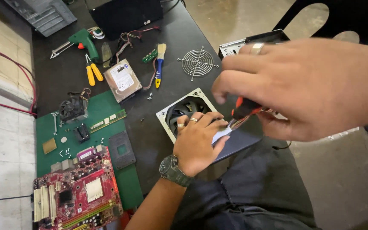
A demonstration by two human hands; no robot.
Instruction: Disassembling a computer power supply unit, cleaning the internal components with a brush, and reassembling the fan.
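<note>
My left hand (197, 140), with rings and a wristwatch, presses flat on a metal power supply box (167, 114) whose black fan shows through a round opening. The box lies at the near right edge of a dark table (179, 36). My right hand (307, 85), close to the camera, is closed around a screwdriver with a red and black handle (243, 106). Its tip points down at the box beside my left fingers; the tip itself is hidden.
A red motherboard (79, 191) lies on a green mat (103, 110) with a cooler fan, memory stick and small screws. Farther back are a hard drive (122, 80), yellow-handled pliers, a green glue gun, a brush, a wire fan grille (197, 62) and a black chair.
</note>
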